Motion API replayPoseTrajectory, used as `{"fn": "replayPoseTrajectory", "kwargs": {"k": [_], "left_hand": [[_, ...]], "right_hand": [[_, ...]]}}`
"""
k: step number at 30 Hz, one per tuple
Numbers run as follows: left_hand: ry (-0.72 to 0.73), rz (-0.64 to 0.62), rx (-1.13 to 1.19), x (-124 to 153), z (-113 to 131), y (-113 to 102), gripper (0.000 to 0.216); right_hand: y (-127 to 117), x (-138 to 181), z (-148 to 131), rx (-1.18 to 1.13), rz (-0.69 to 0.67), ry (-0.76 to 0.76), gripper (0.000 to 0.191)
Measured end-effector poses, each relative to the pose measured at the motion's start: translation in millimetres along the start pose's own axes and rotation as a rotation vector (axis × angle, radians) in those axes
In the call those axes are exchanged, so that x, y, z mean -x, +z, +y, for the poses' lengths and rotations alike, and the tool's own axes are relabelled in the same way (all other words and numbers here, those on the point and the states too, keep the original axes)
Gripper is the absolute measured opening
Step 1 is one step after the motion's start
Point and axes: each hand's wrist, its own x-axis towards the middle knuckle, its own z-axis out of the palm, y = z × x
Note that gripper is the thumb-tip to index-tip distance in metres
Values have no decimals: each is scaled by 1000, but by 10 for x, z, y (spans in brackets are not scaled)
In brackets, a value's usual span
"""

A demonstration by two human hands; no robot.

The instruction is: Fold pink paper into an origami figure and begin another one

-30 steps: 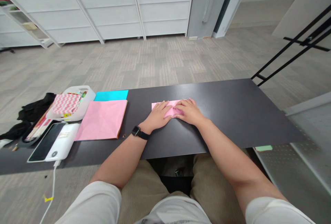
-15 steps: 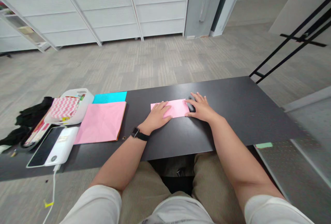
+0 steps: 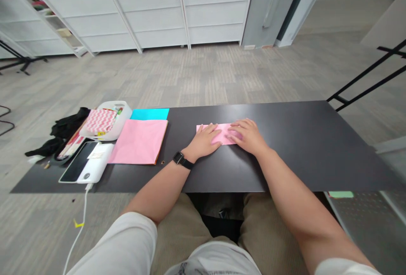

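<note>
A narrow pink strip of folded paper (image 3: 223,134) lies flat on the dark table, its long side running left to right. My left hand (image 3: 205,139) rests palm down over its left part, fingers stretched out, with a black watch on the wrist. Over the right end of the strip lies my right hand (image 3: 248,136), also palm down with its fingers spread. Parts of both ends are hidden beneath the hands.
To the left are a stack of pink paper (image 3: 139,141), a blue sheet (image 3: 150,114), a white basket (image 3: 122,122) with a zigzag-patterned item, a phone (image 3: 78,163) and a white power bank (image 3: 95,165) with a cable. Black cloth (image 3: 68,125) lies at the far left.
My right hand has moved left from the strip's right edge onto the paper. The left hand stays on the paper's left part. The camera view has shifted to the left.
</note>
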Motion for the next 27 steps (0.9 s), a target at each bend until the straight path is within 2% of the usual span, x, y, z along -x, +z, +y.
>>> {"fn": "replayPoseTrajectory", "kwargs": {"k": [5,13,22,27], "left_hand": [[0,-7,-19,4,-21,-10,57],[-2,-52,-25,54,-88,-132,61],[-168,-138,-24,144,-557,-340,97],[-251,-148,-15,236,-778,-402,109]], "right_hand": [[135,-12,-74,63,-153,-20,30],[120,2,-50,53,-169,8,30],[131,16,-40,48,-169,21,30],[134,18,-38,60,-171,19,32]]}}
